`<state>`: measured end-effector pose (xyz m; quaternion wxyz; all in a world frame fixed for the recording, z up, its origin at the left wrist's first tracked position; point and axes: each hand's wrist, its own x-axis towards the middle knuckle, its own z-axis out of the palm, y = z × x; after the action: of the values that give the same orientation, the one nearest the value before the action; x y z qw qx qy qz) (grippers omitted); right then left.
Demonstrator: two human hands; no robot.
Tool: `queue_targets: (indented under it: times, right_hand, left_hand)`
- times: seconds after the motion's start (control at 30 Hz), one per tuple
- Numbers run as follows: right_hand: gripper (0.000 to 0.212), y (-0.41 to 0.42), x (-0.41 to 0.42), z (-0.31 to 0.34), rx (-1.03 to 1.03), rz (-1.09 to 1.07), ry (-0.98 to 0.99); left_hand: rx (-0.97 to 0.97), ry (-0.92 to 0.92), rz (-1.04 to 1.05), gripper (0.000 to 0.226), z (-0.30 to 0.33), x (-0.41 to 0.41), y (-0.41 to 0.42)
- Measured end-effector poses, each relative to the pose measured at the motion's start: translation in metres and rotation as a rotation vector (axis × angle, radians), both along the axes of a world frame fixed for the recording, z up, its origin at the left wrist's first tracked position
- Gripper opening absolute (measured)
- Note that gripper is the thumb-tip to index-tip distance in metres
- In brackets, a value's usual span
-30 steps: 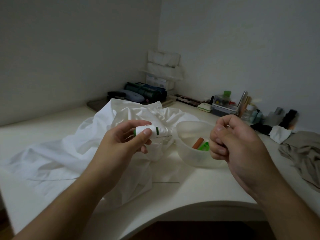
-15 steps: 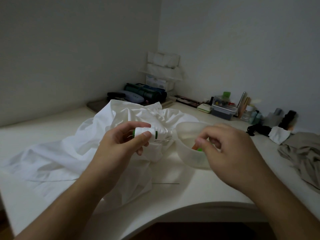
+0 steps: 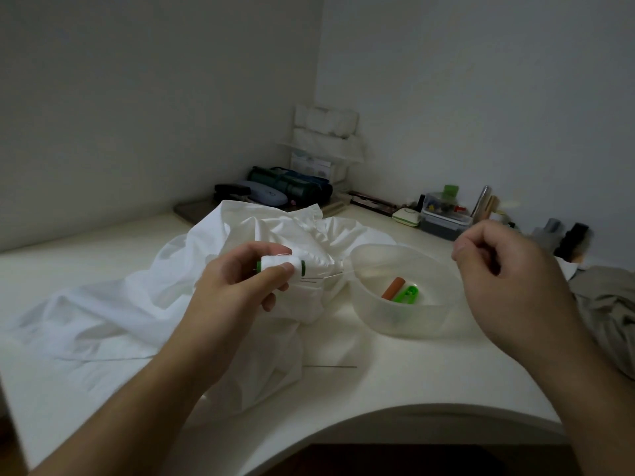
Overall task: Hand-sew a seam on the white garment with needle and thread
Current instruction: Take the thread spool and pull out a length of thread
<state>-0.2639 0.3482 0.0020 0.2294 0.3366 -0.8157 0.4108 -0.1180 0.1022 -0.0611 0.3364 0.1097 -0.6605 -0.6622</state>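
My left hand [image 3: 237,280] grips a white thread spool [image 3: 280,264] with green ends, held above the crumpled white garment [image 3: 144,304] on the white table [image 3: 395,379]. A thin white thread [image 3: 374,266] runs from the spool to the right across the bowl towards my right hand [image 3: 508,280], whose thumb and curled fingers pinch its end. A needle [image 3: 331,366] lies flat on the table in front of the garment's edge.
A translucent plastic bowl [image 3: 398,321] holding an orange tube and a green item sits between my hands. Boxes, pouches and small containers [image 3: 443,214] line the back wall. A beige cloth [image 3: 604,310] lies at the right edge. The table's front edge curves inward.
My right hand went in to the spool half a second ago and has now pulled away to the right and up, drawing thread out. My left hand kept the spool nearly still.
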Motion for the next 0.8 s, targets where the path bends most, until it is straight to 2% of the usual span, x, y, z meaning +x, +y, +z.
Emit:
queue_targets:
  times: [0.23,0.37,0.5,0.6,0.73,0.8]
  right_hand:
    - [0.026,0.013,-0.001,-0.002,-0.127,-0.061,-0.071]
    - [0.026,0.019,-0.001,-0.005,-0.165,-0.098,-0.101]
    - [0.026,0.024,-0.002,-0.007,-0.197,-0.12,-0.126]
    - [0.027,0.028,-0.003,-0.009,-0.228,-0.131,-0.164]
    - [0.03,0.031,-0.003,-0.012,-0.24,-0.14,-0.2]
    - [0.031,0.031,-0.003,-0.014,-0.241,-0.143,-0.208]
  left_hand:
    - [-0.008,-0.016,0.061,0.014,-0.002,-0.001,-0.002]
    - [-0.014,-0.021,0.059,0.026,-0.001,0.0,-0.001]
    - [-0.003,-0.021,0.07,0.02,-0.001,-0.001,-0.002]
    - [0.02,-0.017,0.089,0.023,-0.001,-0.001,-0.002]
    - [0.076,0.01,0.106,0.008,-0.003,-0.004,-0.002]
    - [0.129,0.026,0.119,0.011,-0.002,-0.005,-0.001]
